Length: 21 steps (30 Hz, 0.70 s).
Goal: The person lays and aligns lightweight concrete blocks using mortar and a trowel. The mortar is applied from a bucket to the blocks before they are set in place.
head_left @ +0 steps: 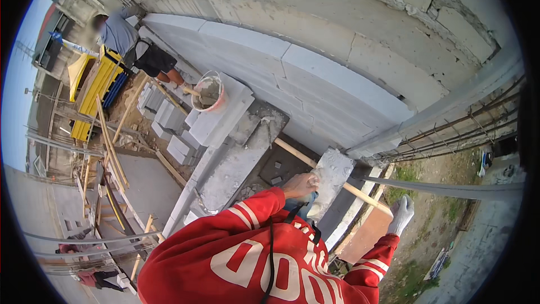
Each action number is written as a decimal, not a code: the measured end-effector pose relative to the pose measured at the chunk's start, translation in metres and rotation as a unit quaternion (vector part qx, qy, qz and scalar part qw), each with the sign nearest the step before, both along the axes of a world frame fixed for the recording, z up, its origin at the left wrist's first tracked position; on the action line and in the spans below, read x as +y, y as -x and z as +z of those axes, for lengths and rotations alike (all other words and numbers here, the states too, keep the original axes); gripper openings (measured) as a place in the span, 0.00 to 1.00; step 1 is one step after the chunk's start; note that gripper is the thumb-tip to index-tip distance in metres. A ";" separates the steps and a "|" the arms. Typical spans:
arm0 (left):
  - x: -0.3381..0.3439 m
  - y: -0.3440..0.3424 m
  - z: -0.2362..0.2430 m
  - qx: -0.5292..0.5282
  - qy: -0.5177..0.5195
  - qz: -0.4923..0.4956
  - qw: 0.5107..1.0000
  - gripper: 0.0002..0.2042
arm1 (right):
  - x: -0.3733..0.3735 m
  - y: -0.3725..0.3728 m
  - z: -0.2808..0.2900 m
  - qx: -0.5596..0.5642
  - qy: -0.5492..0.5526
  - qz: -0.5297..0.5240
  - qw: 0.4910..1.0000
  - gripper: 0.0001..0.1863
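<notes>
My left hand (301, 186) is bare and its fingers are curled in. It is right beside a mortar-smeared board (332, 174), and whatever the fingers hold is hidden. A pale wooden pole (295, 152) runs under that board and comes out on its right side. Near the pole's right end is my right hand (401, 214) in a whitish glove, its fingers loosely extended and nothing visible in them. Both my arms are in red sleeves with white stripes.
A bucket of mortar (209, 91) stands on pale blocks left of a grey block wall (315, 73). A second plank (236, 169) is covered in dried mortar. Farther left, a person (121, 36) works at the wall. A metal bar (450, 188) crosses at right, above lower ground.
</notes>
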<state>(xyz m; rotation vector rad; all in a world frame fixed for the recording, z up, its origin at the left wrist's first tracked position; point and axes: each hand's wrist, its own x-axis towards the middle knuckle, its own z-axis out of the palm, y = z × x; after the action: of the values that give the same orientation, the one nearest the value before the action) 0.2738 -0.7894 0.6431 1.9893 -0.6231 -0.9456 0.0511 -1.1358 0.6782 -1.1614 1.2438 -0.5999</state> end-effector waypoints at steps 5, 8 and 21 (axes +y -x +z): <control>-0.020 -0.042 0.021 0.045 0.019 0.141 0.989 0.19 | -0.018 -0.108 0.010 -0.110 -0.092 0.077 0.987 0.12; -0.034 -0.069 0.027 0.021 0.029 0.168 0.985 0.18 | -0.026 -0.161 0.026 -0.095 -0.090 0.091 0.987 0.17; -0.050 -0.080 0.038 0.032 0.046 0.265 0.963 0.18 | -0.086 -0.208 0.017 -0.017 -0.005 0.085 0.996 0.15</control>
<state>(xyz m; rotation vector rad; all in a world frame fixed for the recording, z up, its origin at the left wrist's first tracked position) 0.3540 -0.8398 0.6810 1.8911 -0.0790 -0.6324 0.2589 -1.2219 0.6950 -1.2299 1.1038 -0.4839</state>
